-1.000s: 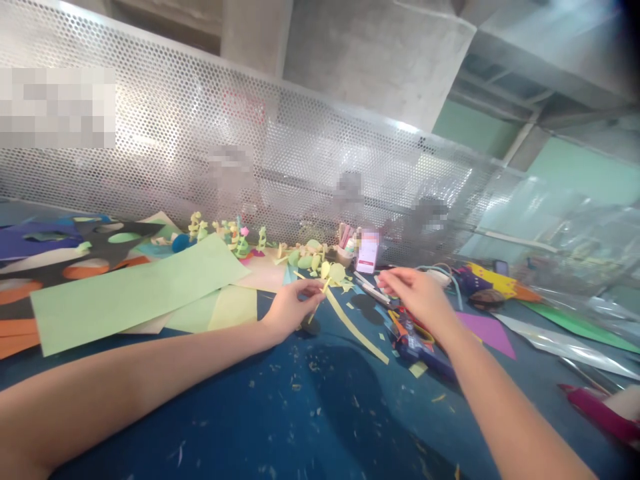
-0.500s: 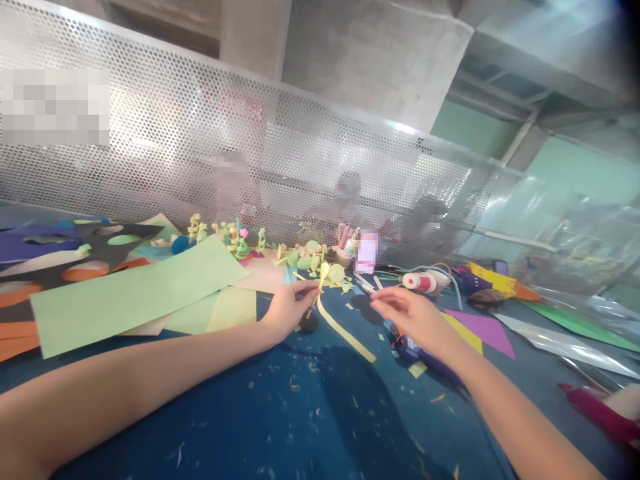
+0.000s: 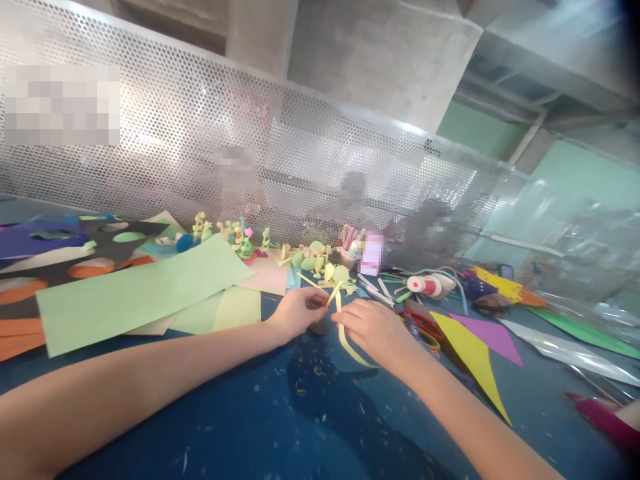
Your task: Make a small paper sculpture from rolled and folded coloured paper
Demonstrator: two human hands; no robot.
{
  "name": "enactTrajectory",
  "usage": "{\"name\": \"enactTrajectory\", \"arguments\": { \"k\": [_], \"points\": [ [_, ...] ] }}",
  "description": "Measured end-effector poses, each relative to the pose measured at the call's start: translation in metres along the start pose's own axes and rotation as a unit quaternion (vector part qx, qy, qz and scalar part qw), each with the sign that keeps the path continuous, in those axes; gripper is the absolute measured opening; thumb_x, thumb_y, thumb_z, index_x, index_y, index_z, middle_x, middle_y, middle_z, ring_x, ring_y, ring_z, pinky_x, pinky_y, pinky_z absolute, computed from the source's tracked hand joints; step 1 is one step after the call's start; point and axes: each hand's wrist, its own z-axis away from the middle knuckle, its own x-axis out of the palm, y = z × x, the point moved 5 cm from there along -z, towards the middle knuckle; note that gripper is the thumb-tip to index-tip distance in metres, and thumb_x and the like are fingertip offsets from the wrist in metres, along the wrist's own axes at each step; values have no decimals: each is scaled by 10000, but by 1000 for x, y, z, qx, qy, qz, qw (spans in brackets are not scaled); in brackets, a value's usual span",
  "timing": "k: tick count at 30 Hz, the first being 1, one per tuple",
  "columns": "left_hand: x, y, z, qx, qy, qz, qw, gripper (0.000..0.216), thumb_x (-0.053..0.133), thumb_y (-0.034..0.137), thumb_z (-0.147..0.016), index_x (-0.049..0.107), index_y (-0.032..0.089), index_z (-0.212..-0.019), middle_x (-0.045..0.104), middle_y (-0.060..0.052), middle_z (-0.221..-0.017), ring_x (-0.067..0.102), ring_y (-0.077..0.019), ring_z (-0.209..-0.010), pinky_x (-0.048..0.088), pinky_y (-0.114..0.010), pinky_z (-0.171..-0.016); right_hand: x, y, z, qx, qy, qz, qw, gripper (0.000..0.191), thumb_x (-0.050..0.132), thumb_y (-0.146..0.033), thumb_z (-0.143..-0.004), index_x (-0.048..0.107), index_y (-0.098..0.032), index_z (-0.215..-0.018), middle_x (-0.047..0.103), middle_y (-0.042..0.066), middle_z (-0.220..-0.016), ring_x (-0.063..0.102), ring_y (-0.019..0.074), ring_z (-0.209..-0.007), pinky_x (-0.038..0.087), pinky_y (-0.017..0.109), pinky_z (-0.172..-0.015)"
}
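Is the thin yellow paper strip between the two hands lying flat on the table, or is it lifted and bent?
Lifted and bent: the thin yellow paper strip rises to the fingertips of the left hand and right hand, then curves down onto the blue table.

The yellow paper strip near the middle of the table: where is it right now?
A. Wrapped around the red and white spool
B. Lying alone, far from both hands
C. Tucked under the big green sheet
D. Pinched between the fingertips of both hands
D: the left hand and right hand meet at the yellow paper strip, both pinching its upper end, while its tail curls down onto the blue table.
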Motion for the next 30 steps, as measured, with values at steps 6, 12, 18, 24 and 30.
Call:
{"name": "enactTrajectory", "arguments": {
  "k": [6,12,18,24,30],
  "points": [
    [-6,8,4,52,-42,-161,985,167,586,303,-721,720,224,-782,703,-16,-750,615,-190,-736,456,-281,-718,-19,-7,-14,-6,34,-12,999,173,520,-191,-829,686,-227,-859,578,40,-713,471,196,-769,349,301,-655],
    [1,23,9,131,-50,-228,963,146,600,258,-694,702,188,-772,681,-45,-741,596,-212,-766,434,-292,-744,-30,-9,-37,24,5,-60,998,171,601,-159,-746,683,-235,-874,587,23,-755,470,196,-832,325,319,-727],
    [3,19,9,109,-68,-246,961,221,655,404,-657,711,206,-739,675,-50,-762,591,-236,-827,400,-341,-835,-23,12,-52,72,-76,-163,981,122,611,-148,-682,689,-226,-734,560,-2,-652,474,153,-709,333,245,-611],
    [7,20,9,111,-110,-250,956,120,634,317,-710,722,266,-774,694,-22,-777,567,-245,-906,321,-398,-912,-25,28,-59,92,-131,-202,966,115,649,-304,-660,711,-225,-717,548,17,-709,492,172,-753,369,253,-642],
    [8,27,12,183,-106,-215,953,128,606,274,-742,722,274,-798,702,-5,-796,591,-225,-855,366,-353,-857,-4,32,-53,175,-284,-439,834,168,615,-361,-702,650,-198,-722,479,-54,-548,373,76,-499,276,195,-468]
  ]
}}
